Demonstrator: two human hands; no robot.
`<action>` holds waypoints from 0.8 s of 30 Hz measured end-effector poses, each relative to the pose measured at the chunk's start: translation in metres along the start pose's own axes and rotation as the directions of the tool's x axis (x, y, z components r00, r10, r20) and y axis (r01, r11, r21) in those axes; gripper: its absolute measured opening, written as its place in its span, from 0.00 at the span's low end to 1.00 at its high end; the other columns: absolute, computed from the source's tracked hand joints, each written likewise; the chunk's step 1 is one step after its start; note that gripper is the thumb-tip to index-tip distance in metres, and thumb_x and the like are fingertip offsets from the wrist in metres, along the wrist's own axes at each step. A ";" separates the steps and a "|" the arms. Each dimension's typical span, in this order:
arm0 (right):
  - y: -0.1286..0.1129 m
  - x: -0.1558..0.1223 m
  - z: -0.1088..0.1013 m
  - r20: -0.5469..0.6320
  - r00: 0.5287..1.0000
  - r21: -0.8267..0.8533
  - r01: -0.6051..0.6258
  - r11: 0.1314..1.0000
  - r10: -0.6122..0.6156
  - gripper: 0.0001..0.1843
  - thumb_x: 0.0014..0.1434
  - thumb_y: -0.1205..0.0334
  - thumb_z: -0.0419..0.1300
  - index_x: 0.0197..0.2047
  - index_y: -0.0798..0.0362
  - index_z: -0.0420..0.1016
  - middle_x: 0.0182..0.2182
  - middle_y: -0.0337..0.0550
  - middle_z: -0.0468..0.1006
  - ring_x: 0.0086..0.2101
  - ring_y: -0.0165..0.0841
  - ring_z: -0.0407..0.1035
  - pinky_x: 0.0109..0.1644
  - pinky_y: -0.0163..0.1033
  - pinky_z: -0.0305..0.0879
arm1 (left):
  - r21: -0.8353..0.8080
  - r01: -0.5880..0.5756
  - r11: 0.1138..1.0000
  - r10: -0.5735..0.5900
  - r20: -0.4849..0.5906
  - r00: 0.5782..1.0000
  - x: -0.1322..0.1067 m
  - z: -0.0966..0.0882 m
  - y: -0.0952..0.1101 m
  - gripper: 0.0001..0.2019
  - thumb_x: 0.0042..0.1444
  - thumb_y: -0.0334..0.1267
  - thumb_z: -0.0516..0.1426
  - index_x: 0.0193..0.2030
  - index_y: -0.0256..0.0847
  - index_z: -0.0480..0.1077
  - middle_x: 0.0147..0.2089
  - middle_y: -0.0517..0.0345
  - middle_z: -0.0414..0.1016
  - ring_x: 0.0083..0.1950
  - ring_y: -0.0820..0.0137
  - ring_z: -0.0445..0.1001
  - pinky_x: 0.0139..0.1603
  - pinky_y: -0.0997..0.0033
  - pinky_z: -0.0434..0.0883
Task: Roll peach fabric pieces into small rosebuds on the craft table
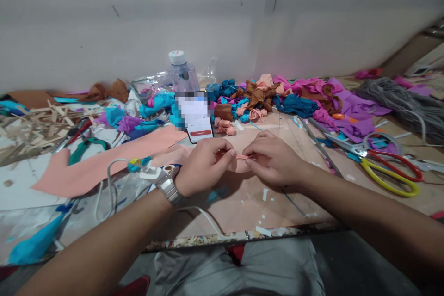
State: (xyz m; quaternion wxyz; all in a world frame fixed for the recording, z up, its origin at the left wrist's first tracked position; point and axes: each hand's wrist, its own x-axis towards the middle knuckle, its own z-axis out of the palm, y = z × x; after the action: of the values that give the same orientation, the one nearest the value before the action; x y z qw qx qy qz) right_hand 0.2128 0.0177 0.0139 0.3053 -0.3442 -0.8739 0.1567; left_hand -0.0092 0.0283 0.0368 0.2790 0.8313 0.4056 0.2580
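L hand (211, 163) & R hand (272, 159) pinch peach crepe-paper strip (242, 157) btwn them; best keep tension light, even; scissors (361, 152) at 3 o'clock.

White-capped clear bottle (182, 76) is seen standing behind a lit phone (200, 133). Scissors (361, 152) with red and yellow handles are laid near grey stringy bundle (398, 101), right; wooden sticks (43, 118) heaped, far left.

At the frame's centre, the paper piece (243, 157) was salmon pink, like the long sheet (104, 164) at left. At right, the scissors (361, 152) had red and yellow handles (366, 165); the far-right strand bundle (398, 101) was grey.
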 end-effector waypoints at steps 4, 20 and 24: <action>0.001 0.000 0.001 -0.025 1.000 -0.017 -0.002 1.000 0.002 0.06 0.61 0.65 0.59 0.39 0.52 0.78 0.31 0.41 0.81 0.32 0.35 0.69 0.48 0.45 0.58 | 0.026 0.002 1.000 -0.002 -0.007 1.000 -0.001 0.001 -0.002 0.14 0.67 0.37 0.51 0.29 0.38 0.68 0.29 0.60 0.71 0.33 0.71 0.69 0.35 0.70 0.62; -0.002 0.001 -0.001 -0.030 1.000 0.001 -0.004 1.000 0.004 0.07 0.64 0.61 0.59 0.36 0.53 0.76 0.28 0.40 0.79 0.31 0.34 0.69 0.45 0.43 0.58 | 0.076 -0.063 0.995 0.060 0.050 0.997 -0.001 0.002 0.002 0.12 0.67 0.40 0.53 0.35 0.39 0.75 0.34 0.57 0.77 0.38 0.68 0.71 0.41 0.68 0.63; -0.002 0.002 -0.001 -0.011 1.000 -0.009 -0.018 1.000 0.018 0.08 0.65 0.62 0.59 0.35 0.53 0.77 0.28 0.39 0.79 0.31 0.33 0.69 0.46 0.42 0.58 | 0.080 -0.084 0.993 0.080 0.041 0.996 -0.001 0.002 0.002 0.12 0.67 0.40 0.54 0.36 0.39 0.76 0.35 0.57 0.78 0.39 0.68 0.72 0.44 0.66 0.63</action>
State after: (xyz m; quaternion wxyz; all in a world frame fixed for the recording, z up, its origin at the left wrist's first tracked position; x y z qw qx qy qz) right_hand 0.2116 0.0177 0.0162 0.3071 -0.3542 -0.8699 0.1532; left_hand -0.0071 0.0263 0.0364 0.2415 0.8627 0.3760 0.2367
